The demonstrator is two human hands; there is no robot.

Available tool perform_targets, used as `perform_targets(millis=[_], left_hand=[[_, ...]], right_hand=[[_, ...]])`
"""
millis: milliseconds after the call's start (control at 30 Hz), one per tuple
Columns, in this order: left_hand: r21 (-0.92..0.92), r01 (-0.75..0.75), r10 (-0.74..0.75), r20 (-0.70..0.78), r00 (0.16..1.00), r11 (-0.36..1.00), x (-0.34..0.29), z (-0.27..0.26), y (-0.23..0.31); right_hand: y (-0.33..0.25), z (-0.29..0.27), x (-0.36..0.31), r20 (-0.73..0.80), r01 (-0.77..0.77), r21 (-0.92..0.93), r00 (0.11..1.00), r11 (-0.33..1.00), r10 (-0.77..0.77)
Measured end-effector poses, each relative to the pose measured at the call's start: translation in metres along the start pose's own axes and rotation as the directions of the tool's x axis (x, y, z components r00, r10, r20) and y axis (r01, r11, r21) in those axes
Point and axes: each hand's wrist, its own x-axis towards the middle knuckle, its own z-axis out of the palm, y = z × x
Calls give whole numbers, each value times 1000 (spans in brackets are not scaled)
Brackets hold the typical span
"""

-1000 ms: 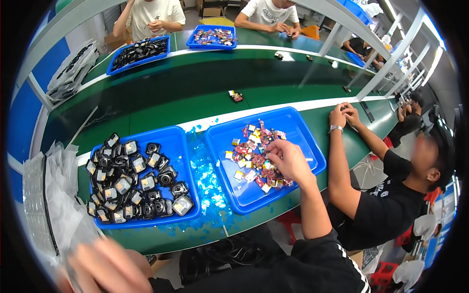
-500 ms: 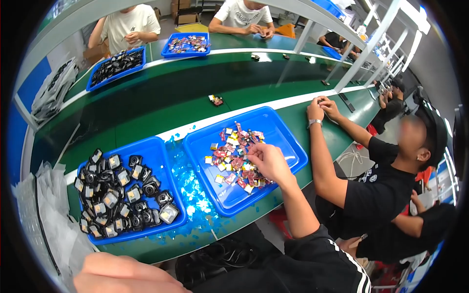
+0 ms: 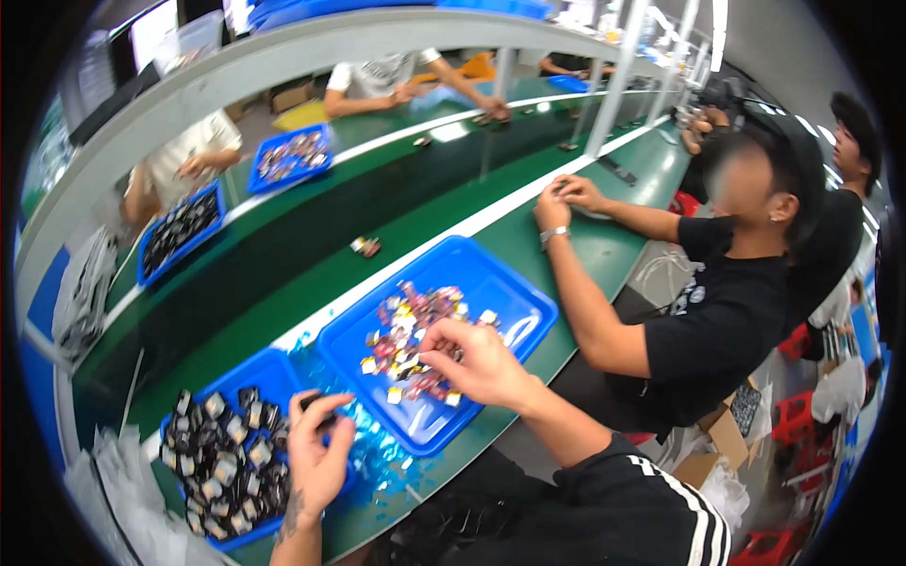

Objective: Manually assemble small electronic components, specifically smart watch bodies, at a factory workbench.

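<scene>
Right hand is over the pile of small red boards, fingers curled in, thumb close to index; can't tell if a board is pinched. The boards lie under and just beyond that grip, in the right blue tray. Left hand is at the near right side of the left blue tray, fingers hooked, some gap to the thumb; something dark shows in the gap, can't tell if it's held or behind. Black housings sit left of that hand, heaped. Risks, my read: boards look tangled, so a pull on one could drag neighbours or strain joints; a loose pinch could drop one; blue scraps between the hands could stick to parts; heaped housings could scuff if a hand brushes them
</scene>
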Motion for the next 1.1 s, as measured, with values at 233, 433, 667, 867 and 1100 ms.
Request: perform_targets(millis=[233, 433, 667, 867, 1100], left_hand=[[24, -27, 22, 178, 984, 999, 13, 14, 1], [13, -60, 58, 101, 993, 998, 1, 4, -12], [-153, -33, 22, -77, 997, 988, -2, 7, -30], [-160, 54, -77, -144, 987, 986, -4, 3, -25], [530, -324, 470, -165, 867, 784, -3, -2, -20]], right_hand=[[-15, 22, -5, 213, -39, 165, 977, 986, 3], [-15, 53, -5, 253, -42, 228, 967, 973, -18], [-32, 71, -5, 154, 397, -129, 913, 909, -377], [-27, 69, -11, 265, 158, -68, 955, 985, -135], [-16, 72, 1, 226, 21, 110, 973, 994, -46]])
